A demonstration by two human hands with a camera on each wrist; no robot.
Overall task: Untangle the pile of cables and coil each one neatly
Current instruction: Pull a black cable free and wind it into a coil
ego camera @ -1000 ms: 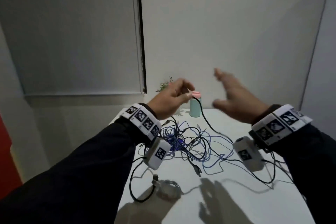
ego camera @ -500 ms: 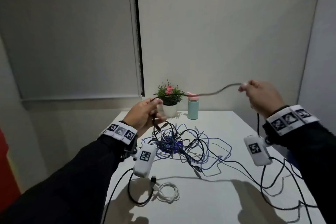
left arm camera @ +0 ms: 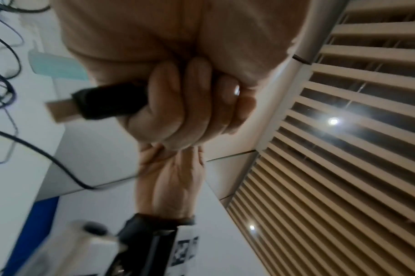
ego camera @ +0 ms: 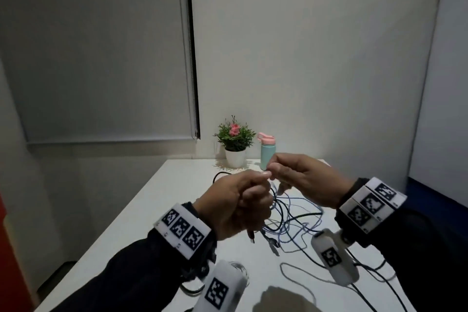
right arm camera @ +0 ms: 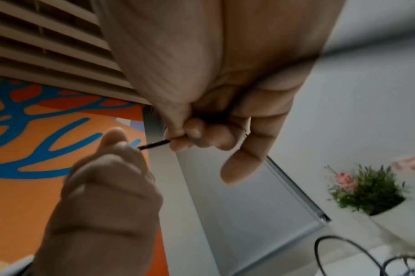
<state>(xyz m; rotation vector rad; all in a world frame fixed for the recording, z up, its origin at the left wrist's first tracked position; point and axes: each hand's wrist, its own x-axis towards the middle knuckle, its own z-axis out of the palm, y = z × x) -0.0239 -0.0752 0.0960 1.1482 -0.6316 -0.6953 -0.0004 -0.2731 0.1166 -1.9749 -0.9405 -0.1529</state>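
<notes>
Above the white table [ego camera: 141, 213] my two hands meet. My left hand [ego camera: 253, 192] is a fist round a black cable; its black USB plug [ego camera: 251, 235] pokes out below the fist, and the plug [left arm camera: 107, 100] shows clearly under my curled fingers [left arm camera: 178, 104] in the left wrist view. My right hand [ego camera: 274, 169] pinches the same thin black cable [right arm camera: 154, 144] between thumb and forefinger, a short way from the left thumb. Under the hands lies the tangle of black and blue cables [ego camera: 293, 220]. A white coiled cable [ego camera: 239, 267] lies by my left wrist.
A small potted plant [ego camera: 235, 143] and a teal bottle with a pink lid [ego camera: 267, 153] stand at the table's far edge, against the wall. Black cable loops trail off the table's right side [ego camera: 374, 281]. A blue panel [ego camera: 430, 200] stands to the right.
Half a second ago my hands were apart with the black cable stretched between them. My right hand has come left to the left hand, and both now hold the cable close together.
</notes>
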